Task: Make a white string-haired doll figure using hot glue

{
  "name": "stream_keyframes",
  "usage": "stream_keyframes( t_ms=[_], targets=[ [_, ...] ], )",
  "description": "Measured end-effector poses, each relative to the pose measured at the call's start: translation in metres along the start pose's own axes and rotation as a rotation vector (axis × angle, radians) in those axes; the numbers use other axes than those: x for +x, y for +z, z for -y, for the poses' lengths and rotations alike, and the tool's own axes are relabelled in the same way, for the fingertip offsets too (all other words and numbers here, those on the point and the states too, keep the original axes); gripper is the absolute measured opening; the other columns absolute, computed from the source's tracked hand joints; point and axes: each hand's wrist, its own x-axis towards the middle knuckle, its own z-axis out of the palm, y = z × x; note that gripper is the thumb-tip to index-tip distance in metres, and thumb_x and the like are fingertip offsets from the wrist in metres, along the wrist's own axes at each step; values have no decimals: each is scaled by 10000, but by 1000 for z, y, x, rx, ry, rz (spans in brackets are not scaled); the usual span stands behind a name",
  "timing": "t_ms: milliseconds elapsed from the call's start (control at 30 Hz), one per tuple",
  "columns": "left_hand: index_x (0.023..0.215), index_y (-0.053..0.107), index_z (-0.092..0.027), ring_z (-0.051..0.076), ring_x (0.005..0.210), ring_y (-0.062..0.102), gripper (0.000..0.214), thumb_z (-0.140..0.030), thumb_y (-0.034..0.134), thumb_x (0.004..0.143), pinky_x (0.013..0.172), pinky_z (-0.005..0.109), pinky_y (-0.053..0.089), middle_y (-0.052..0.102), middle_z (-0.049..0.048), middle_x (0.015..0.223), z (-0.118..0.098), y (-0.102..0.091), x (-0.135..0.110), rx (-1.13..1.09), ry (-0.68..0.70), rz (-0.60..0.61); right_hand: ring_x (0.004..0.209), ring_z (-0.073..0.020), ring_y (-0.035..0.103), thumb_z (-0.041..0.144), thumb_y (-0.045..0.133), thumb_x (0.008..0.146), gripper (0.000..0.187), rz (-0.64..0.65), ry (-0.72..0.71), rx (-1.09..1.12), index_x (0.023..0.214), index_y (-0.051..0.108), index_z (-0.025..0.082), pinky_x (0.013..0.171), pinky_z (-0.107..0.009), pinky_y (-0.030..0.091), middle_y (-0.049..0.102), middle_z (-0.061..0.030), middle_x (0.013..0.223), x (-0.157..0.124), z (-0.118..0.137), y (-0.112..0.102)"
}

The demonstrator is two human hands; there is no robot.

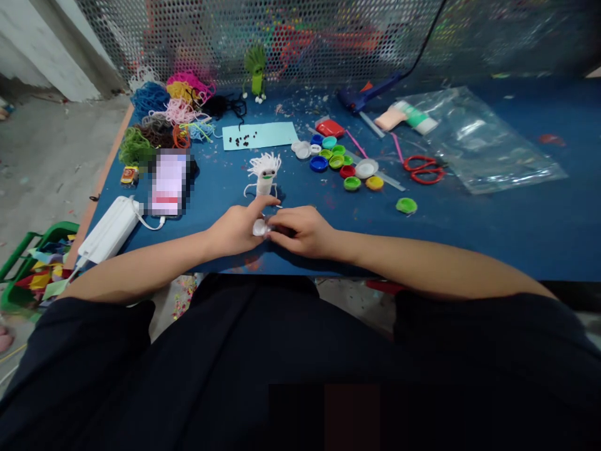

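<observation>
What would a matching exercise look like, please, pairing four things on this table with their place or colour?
1. scissors
2. small white cap
3. glue gun
4. green yarn figure

A. upright by the mesh wall
B. red handles, beside the plastic bag
C. in the fingers of the left hand, the right hand touching it
D. blue, with a black cord

Pairs: 1-B, 2-C, 3-D, 4-A

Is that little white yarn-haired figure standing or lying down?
Upright: the white figure stands on the blue table, hair on top, beyond the left hand holding a white piece.
</observation>
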Motion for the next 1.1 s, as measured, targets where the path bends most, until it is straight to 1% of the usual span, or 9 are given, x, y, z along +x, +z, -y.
stream_keyframes(
  t_ms=[133, 267, 333, 433, 633, 700, 800, 933, 1100],
  targets=[
    [1465, 553, -174, 239, 838, 801, 606, -242, 716, 885, 686, 267, 482, 821, 46, 952, -7, -1, 1, -5, -5, 86, 572, -82, 470, 315, 682, 1009, 192, 142, 38, 222, 889, 699, 166, 593, -232, 340, 545, 39, 616, 5, 0, -9],
    [1400, 622, -143, 204, 790, 773, 552, -284, 727, 878, 661, 257, 474, 821, 73, 984, -13, -4, 2, -69, 37, 81, 507, -60, 398, 384, 681, 999, 275, 277, 294, 726, 844, 641, 161, 511, -216, 301, 485, 58, 581, 9, 0, -22],
    [1352, 664, -155, 172, 761, 749, 499, -270, 713, 869, 662, 245, 473, 819, 62, 996, -13, -8, 2, -100, 50, 22, 469, -65, 357, 487, 684, 982, 378, 225, 426, 1003, 797, 570, 177, 459, -232, 256, 461, 52, 570, 10, -3, -29],
    [1280, 710, -172, 144, 718, 719, 428, -291, 703, 869, 652, 234, 457, 814, 34, 952, -11, -13, 1, -122, 62, 6, 438, -70, 289, 569, 667, 944, 476, -13, 533, 1197, 732, 420, 222, 451, -266, 248, 346, 66, 567, 14, -15, -36],
    [1098, 769, -195, 171, 703, 709, 388, -520, 774, 886, 639, 259, 429, 769, 29, 807, -7, -16, 3, -60, 115, 171, 492, -84, 330, 664, 581, 1027, 488, -400, 528, 929, 833, 452, 236, 484, -277, 273, 358, 51, 614, 14, -47, -33],
    [991, 759, -195, 178, 707, 697, 421, -602, 777, 889, 633, 267, 406, 748, 36, 782, -7, -15, 5, -31, 111, 177, 517, -68, 449, 696, 544, 1065, 496, -371, 478, 832, 907, 523, 226, 508, -262, 328, 493, 36, 655, 9, -45, -30],
    [911, 726, -191, 152, 602, 614, 407, -595, 781, 893, 594, 272, 336, 673, 5, 672, -7, -14, 8, -1, 1, 149, 650, -91, 632, 670, 716, 988, 483, -214, 309, 672, 1083, 579, 216, 597, -254, 488, 700, -17, 912, 2, -29, -26],
    [890, 715, -179, 150, 595, 601, 347, -524, 757, 900, 594, 273, 306, 671, 11, 673, -8, -16, 10, 41, -84, 122, 771, -139, 687, 500, 846, 927, 408, -160, 54, 245, 1142, 648, 216, 691, -264, 570, 736, -55, 985, -3, -4, -23],
    [961, 751, -164, 190, 700, 694, 345, -504, 710, 920, 633, 277, 366, 758, 58, 792, -11, -15, 12, 60, -101, 148, 766, -146, 713, 430, 767, 997, 278, -197, 66, 78, 1160, 693, 217, 719, -261, 595, 779, -52, 987, -5, 5, -12]
  ],
)
